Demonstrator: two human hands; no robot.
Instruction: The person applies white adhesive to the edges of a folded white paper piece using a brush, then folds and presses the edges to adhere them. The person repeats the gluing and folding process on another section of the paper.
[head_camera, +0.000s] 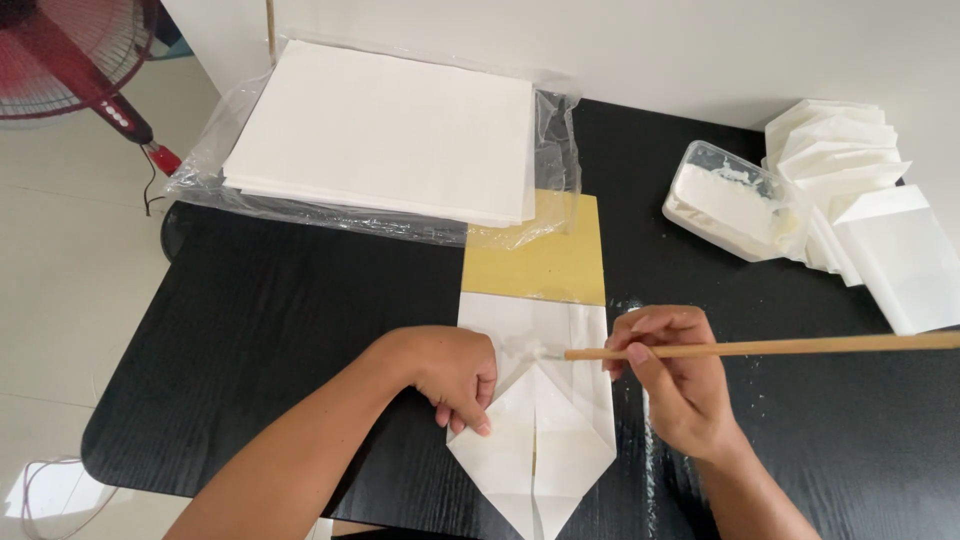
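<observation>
- Right now the folded white paper sheet (535, 430) lies on the near middle of the black wood-grain table (280, 330), its lower end folded to a point toward the person.
- Its far end overlaps a yellow card strip (545, 255), which seems to serve as a backing under the work.
- The left hand (450, 375) presses fingertips down on the left flap, apparently to keep the fold flat; it pins rather than grasps.
- The right hand (675, 385) pinches a long thin wooden stick (780, 347) between thumb and fingers, the tip touching the paper just above the folded flaps, where a wet-looking smear shows.
- Far right of the hands sits a clear plastic tub of white paste (735, 200), near enough for dipping the stick.
- Beside it, at the right edge, a fanned pile of folded white paper pieces (860, 190) is set apart from the work.
- Far left, a stack of flat white sheets (385, 130) rests on opened clear wrapping.
- Off the table, far left, a red fan (75, 60) stands on the floor.
</observation>
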